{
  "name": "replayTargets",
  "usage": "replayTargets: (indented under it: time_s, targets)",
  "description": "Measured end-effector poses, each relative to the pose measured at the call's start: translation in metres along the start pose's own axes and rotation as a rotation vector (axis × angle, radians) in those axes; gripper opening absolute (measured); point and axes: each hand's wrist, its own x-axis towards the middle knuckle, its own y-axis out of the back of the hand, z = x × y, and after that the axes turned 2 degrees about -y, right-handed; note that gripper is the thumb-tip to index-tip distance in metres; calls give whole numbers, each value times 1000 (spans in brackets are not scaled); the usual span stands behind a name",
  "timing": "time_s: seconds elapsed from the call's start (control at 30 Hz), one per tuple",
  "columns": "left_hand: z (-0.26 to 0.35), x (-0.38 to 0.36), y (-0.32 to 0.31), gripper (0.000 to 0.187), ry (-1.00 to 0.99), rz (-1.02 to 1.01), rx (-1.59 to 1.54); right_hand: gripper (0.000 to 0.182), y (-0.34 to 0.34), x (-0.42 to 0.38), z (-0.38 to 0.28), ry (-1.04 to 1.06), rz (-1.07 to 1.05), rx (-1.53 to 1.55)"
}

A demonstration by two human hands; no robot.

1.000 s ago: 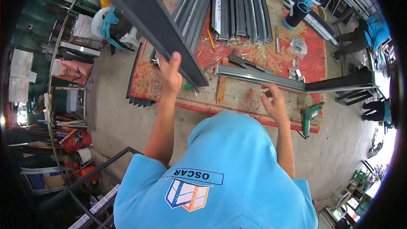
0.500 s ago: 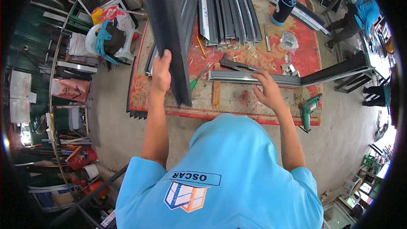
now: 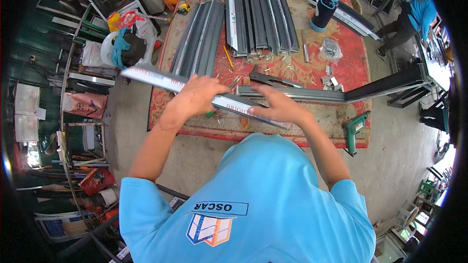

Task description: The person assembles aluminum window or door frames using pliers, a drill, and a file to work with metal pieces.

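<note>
I have one long aluminium profile (image 3: 168,82) off the floor and crosswise in front of me, its white printed face turned up, and both of my grips are on it: my left hand (image 3: 194,98) is wrapped over it near the middle, fingers closed around the section, and my right hand (image 3: 279,108) lies over the end nearest my right side, fingers curled onto it, though I cannot tell how firmly that one clamps. The far end of the profile reaches out past my left grip, above the edge of the red carpet (image 3: 360,75). Just beyond my right grip, flat on the carpet, lies the partly joined frame (image 3: 292,93), one long grey member meeting a darker one at a corner further to the right; I judge that this corner is made and the piece I hold is not yet fitted to anything. Ahead of both grips the cut profiles (image 3: 261,19) lie in a neat row, and a second bundle (image 3: 200,36) lies ahead of my left grip, so most of the stock looks unused. The green drill (image 3: 356,127) rests on the carpet edge off to the right of my right grip, untouched.
</note>
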Motion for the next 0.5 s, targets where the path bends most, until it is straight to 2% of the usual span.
replayTargets:
  time_s: [0.03, 0.07, 0.1, 0.17, 0.2, 0.23, 0.27, 0.3, 0.37, 0.4, 0.43, 0.5]
  targets:
    - [4, 2, 6, 55, -90, 39, 127, 52, -2, 4, 4, -41, -183, 43]
    - [-2, 5, 4, 54, -199, 148, 184, 54, -3, 8, 6, -136, -264, 235]
    - [3, 10, 13, 54, -196, 147, 180, 54, -3, 11, 9, -138, -269, 236]
    - [23, 19, 41, 59, -169, 161, 470, 56, -1, 19, 18, -176, -332, 401]
    - [30, 21, 48, 59, -166, 154, 469, 57, 3, 23, 17, -139, -292, 499]
    - [37, 24, 53, 57, -176, 384, 515, 57, 10, 27, 14, -139, -294, 505]
    - [42, 26, 57, 55, -186, 612, 557, 58, 19, 30, 9, -71, -178, 536]
    - [47, 24, 59, 55, -188, 602, 557, 60, 26, 33, 8, -4, -60, 566]
    - [54, 15, 61, 57, -172, 808, 285, 62, 39, 43, 15, -14, -22, 580]
    - [42, 12, 52, 66, -329, 930, 132, 63, 45, 46, 16, 27, 54, 533]
    - [37, 14, 34, 66, -339, 919, 126, 63, 49, 47, 13, 64, 127, 483]
    - [31, 17, 2, 72, -268, 1178, -545, 65, 55, 51, 5, 30, 167, 528]
